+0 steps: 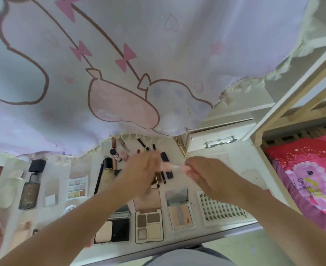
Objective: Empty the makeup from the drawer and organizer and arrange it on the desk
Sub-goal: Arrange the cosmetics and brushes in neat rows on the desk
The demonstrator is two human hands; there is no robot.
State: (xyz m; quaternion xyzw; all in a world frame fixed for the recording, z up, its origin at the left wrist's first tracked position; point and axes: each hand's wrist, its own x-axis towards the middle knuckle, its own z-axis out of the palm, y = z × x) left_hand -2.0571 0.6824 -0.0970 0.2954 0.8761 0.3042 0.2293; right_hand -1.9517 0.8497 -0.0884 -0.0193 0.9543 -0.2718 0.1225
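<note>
Both hands pinch one pink tube between them. Right hand grips one end; blurred left hand grips the other.

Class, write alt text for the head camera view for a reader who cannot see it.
Two bare hands, left hand and right hand, hold a small pale pink tube above a white desk covered with open eyeshadow palettes and lipsticks.

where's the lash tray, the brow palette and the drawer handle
lash tray [223,209]: head view, middle of its rows of lashes
brow palette [149,226]: head view, centre where the four pans meet
drawer handle [220,141]: head view, middle of the metal bar
</note>
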